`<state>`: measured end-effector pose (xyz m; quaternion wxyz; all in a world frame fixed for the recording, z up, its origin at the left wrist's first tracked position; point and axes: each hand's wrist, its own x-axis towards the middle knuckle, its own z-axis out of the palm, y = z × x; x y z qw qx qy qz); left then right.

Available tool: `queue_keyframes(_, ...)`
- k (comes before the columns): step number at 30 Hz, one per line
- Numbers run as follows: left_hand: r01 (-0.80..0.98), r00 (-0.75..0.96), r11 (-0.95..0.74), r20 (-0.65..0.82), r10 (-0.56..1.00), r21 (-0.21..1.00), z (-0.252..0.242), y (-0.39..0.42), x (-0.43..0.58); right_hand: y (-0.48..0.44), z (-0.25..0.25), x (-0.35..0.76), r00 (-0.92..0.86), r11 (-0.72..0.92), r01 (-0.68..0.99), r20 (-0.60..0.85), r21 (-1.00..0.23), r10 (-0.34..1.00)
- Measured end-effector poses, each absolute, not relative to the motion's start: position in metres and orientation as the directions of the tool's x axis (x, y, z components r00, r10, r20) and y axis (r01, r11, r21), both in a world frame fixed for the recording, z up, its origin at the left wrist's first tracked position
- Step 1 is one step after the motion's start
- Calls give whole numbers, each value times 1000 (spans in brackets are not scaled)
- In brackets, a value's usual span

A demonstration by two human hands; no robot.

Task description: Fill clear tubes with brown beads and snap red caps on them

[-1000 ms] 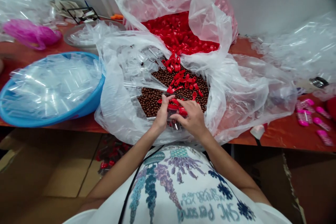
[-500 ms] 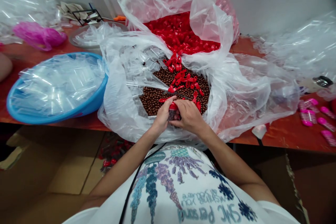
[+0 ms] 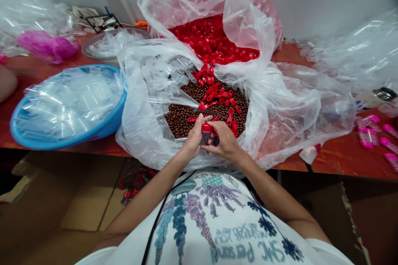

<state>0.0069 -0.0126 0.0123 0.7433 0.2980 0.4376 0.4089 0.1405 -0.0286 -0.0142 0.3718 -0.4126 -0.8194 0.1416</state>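
Note:
Both hands hold one small clear tube (image 3: 205,138) with a red cap and dark contents, over the front of an open plastic bag. My left hand (image 3: 194,136) wraps the tube from the left. From the right, my right hand (image 3: 225,138) has its fingers bent around the tube and cap. Brown chocolate balls (image 3: 183,120) fill the bag just beyond my hands. Loose red caps (image 3: 222,95) with spoon-like tabs lie on the balls, and empty clear tubes (image 3: 183,66) are heaped at the bag's left side.
A blue basin (image 3: 18,132) of clear tubes stands at the left edge of the red table (image 3: 336,159). Behind the bag is a larger bag of red caps (image 3: 211,37). Pink-capped tubes (image 3: 367,136) lie at right. Cardboard boxes (image 3: 81,198) are below the table.
My right hand's fingers have shifted off the top of the red cap toward the right, so more of the cap and tube shows. My left hand stays around the tube.

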Motion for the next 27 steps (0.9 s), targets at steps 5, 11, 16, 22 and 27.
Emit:
queue_keyframes(5,-335,250,450,-383,889,828,7,-14,12,-27,-10,146,-438,641,612,476,-463,762)
queue_keyframes(11,-268,286,458,-384,878,848,-1,-19,13,-31,-13,153,-474,664,639,480,-389,738)
queue_keyframes(16,193,322,216,-269,908,957,-2,4,-9,-43,-14,161,-371,543,695,412,-471,832)
queue_keyframes(22,747,155,-172,83,984,642,-10,48,-41,-57,-18,172,-349,473,772,339,-425,874)
queue_keyframes(27,901,69,-149,205,976,408,-2,56,-56,-63,-14,192,-446,482,787,185,-386,876)
